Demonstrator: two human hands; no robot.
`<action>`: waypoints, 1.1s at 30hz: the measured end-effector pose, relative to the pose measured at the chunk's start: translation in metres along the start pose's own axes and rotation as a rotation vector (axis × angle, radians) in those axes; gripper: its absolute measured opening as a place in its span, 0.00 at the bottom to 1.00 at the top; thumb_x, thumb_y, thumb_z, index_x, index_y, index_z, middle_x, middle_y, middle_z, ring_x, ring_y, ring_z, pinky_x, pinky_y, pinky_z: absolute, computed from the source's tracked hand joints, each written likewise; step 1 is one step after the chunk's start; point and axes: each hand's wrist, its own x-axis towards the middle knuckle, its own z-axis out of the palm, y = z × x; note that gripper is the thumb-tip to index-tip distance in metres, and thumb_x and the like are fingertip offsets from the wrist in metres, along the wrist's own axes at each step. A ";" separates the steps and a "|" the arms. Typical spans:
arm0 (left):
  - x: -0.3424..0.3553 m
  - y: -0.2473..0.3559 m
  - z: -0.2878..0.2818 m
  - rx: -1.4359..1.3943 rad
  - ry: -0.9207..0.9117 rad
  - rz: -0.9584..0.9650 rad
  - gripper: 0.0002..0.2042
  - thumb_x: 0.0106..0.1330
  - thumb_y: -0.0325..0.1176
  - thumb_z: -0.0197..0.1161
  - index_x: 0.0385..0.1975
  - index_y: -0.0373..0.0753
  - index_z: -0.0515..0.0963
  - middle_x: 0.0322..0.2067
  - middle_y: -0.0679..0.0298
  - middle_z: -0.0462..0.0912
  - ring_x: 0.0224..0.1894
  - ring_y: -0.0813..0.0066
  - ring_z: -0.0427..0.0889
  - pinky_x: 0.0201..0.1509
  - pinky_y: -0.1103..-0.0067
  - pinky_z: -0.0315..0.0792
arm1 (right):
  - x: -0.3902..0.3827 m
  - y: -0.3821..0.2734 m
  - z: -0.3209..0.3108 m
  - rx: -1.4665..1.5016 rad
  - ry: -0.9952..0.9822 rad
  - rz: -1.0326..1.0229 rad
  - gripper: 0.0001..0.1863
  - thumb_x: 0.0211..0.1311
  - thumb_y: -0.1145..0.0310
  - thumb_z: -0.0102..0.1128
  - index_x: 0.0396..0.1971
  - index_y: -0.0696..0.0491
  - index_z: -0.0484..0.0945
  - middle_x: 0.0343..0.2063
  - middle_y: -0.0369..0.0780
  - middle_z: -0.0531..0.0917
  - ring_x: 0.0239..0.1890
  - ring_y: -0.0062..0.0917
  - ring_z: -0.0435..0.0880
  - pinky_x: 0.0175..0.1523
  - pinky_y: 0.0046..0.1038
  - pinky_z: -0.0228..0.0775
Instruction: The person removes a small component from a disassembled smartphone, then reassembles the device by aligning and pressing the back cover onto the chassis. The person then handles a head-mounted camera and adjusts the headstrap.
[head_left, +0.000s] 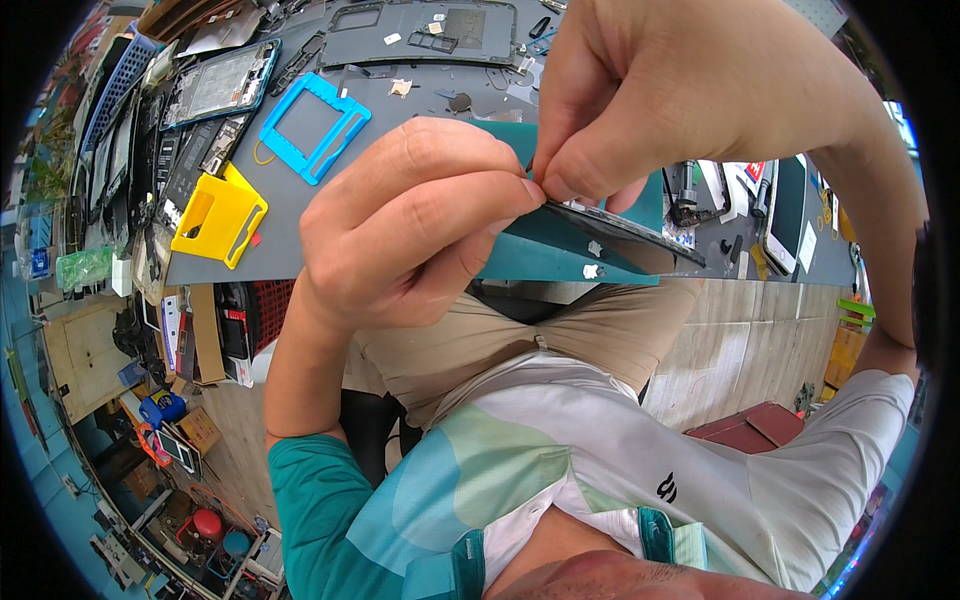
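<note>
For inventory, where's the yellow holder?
In the head view, the yellow holder lies on the left side of the table, below and left of the blue frame.

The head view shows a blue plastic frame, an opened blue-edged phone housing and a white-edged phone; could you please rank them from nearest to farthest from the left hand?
1. Blue plastic frame: just to the upper left of the left hand.
2. Blue-edged phone housing: farther out, upper left.
3. White-edged phone: at the table's right side.

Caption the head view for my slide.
Left hand and right hand meet at a thin dark panel over a teal mat, blue frame and yellow frame nearby.
</note>
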 end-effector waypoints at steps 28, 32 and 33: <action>0.001 0.004 -0.005 -0.007 -0.065 -0.016 0.15 0.58 0.12 0.74 0.45 0.29 0.85 0.40 0.50 0.89 0.40 0.58 0.89 0.44 0.68 0.84 | 0.003 0.015 -0.004 0.129 -0.070 -0.122 0.14 0.69 0.59 0.71 0.40 0.55 0.95 0.25 0.32 0.91 0.25 0.15 0.80 0.33 0.23 0.72; 0.000 0.002 -0.005 -0.012 -0.065 -0.007 0.15 0.58 0.11 0.74 0.45 0.29 0.85 0.41 0.50 0.89 0.40 0.58 0.89 0.44 0.68 0.84 | 0.012 0.003 -0.012 0.116 -0.167 0.023 0.14 0.69 0.59 0.71 0.40 0.55 0.95 0.24 0.32 0.90 0.24 0.16 0.80 0.32 0.23 0.71; 0.001 0.002 -0.005 -0.014 -0.067 -0.005 0.15 0.58 0.11 0.74 0.45 0.29 0.85 0.41 0.50 0.89 0.40 0.58 0.89 0.44 0.68 0.84 | 0.013 0.000 -0.013 0.098 -0.184 0.079 0.14 0.69 0.59 0.71 0.40 0.55 0.95 0.24 0.33 0.90 0.24 0.16 0.80 0.32 0.23 0.71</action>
